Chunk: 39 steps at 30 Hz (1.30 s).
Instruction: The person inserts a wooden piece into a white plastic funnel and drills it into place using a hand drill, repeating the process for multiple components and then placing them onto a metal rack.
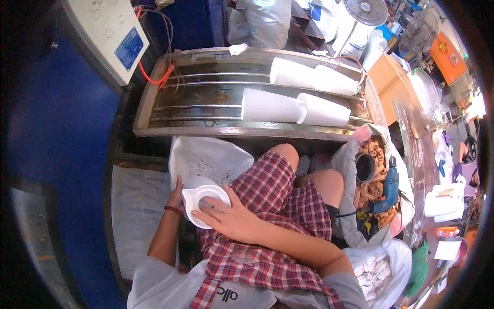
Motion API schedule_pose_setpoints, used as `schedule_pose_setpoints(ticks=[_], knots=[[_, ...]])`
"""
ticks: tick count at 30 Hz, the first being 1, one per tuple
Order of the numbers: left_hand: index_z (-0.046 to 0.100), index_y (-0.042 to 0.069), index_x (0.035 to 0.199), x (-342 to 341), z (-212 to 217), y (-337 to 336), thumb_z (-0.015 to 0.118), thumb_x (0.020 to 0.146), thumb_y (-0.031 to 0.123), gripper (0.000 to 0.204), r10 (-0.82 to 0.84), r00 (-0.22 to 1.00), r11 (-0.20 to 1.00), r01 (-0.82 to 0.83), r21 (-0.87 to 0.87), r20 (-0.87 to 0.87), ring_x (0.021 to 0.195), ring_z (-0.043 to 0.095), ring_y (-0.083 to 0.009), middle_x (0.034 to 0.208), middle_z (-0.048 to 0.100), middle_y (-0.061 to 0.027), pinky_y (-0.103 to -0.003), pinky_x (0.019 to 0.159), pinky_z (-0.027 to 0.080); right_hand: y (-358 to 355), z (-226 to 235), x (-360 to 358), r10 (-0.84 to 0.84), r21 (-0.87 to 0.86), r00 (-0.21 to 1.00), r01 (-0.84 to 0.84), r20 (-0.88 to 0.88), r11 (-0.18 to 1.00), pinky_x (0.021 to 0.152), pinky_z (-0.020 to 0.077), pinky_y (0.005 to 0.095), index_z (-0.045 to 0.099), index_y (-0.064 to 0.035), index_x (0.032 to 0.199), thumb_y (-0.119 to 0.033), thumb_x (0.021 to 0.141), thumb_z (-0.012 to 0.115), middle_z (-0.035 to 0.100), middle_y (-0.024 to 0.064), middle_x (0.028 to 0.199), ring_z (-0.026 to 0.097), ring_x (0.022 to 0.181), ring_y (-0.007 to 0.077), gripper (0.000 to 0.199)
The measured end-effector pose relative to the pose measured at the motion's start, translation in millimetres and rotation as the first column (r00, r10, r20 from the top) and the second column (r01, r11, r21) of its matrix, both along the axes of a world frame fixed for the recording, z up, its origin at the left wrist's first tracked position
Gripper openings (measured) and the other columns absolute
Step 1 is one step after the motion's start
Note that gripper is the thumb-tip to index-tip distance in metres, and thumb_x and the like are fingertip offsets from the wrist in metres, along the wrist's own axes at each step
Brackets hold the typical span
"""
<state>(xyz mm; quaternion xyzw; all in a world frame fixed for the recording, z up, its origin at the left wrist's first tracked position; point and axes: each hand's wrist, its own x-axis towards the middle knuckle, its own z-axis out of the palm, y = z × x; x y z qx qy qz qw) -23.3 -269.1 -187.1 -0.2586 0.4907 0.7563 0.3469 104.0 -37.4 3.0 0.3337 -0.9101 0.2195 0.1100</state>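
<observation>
Trough edge: metal trough [203, 125], near rim's running just past my knees [286, 153].
Room: rods [206, 106] lying uncovered, trough's left half.
Count: four white tapered tubes [270, 106] resting trough's right half; one white jug [198, 193], near side of trough.
Hands: my left hand [176, 198] is clasping jug; right hand [234, 219] putting fingers inside, grip can't tell.
Bags: white bag [186, 152], below trough, holding white sticks [203, 169].
</observation>
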Motion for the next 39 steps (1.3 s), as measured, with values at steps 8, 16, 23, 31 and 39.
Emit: schedule_pose_setpoints(ticks=[8, 16, 23, 31, 39], knots=[[0.057, 0.003, 0.115, -104, 100, 32, 0.044, 0.089, 0.058, 0.063, 0.362, 0.849, 0.925, -0.377, 0.039, -0.385, 0.099, 0.06, -0.0211, 0.111, 0.062, -0.008, -0.034, 0.086, 0.047, 57, 11, -18, -0.395, -0.354, 0.918, 0.384, 0.044, 0.853, 0.101, 0.0335, 0.047, 0.048, -0.0032, 0.118, -0.006, 0.074, 0.067, 0.049, 0.016, 0.127, 0.048, 0.118, 0.0312, 0.049], [0.065, 0.0, 0.083, -239, 84, 90, 0.054, 0.086, 0.054, 0.055, 0.135, 0.593, 0.724, -0.606, -0.329, -0.794, 0.072, 0.058, -0.017, 0.079, 0.064, -0.0064, -0.032, 0.068, 0.046, 86, -66, -28, -0.424, -0.372, 0.878, 0.479, 0.223, 0.795, 0.098, 0.0394, 0.0428, 0.053, -0.0011, 0.113, 0.002, 0.077, 0.061, 0.055, 0.0167, 0.117, 0.051, 0.113, 0.0339, 0.037], [0.064, -0.003, 0.082, -278, 36, 116, 0.053, 0.086, 0.053, 0.057, -0.134, 0.7, 0.643, -0.477, -0.599, -0.702, 0.069, 0.059, -0.0211, 0.074, 0.064, -0.0126, -0.035, 0.068, 0.047, 90, -84, -41, -0.423, -0.155, 0.893, 0.445, 0.155, 0.882, 0.094, 0.0413, 0.0424, 0.06, -0.007, 0.097, -0.008, 0.075, 0.062, 0.063, 0.0082, 0.096, 0.059, 0.098, 0.024, 0.022], [0.066, -0.002, 0.082, -305, -4, 125, 0.049, 0.086, 0.059, 0.063, -0.304, 0.673, 0.705, -0.317, -0.635, -0.674, 0.072, 0.059, -0.0221, 0.074, 0.063, -0.0129, -0.035, 0.069, 0.045, 95, -84, -50, -0.415, -0.081, 0.872, 0.448, 0.261, 0.891, 0.094, 0.0401, 0.043, 0.062, -0.0076, 0.096, -0.012, 0.076, 0.064, 0.065, 0.0073, 0.095, 0.061, 0.094, 0.0232, 0.021], [0.065, 0.0, 0.08, -409, -16, 84, 0.056, 0.083, 0.047, 0.048, -0.52, 0.661, 0.434, -0.342, -0.834, -0.541, 0.073, 0.062, -0.0273, 0.078, 0.065, -0.0141, -0.039, 0.066, 0.046, 105, -91, -57, -0.357, -0.132, 0.881, 0.412, 0.311, 0.902, 0.09, 0.0412, 0.0414, 0.059, -0.0089, 0.106, -0.013, 0.075, 0.065, 0.064, 0.0051, 0.096, 0.06, 0.094, 0.0219, 0.032]])
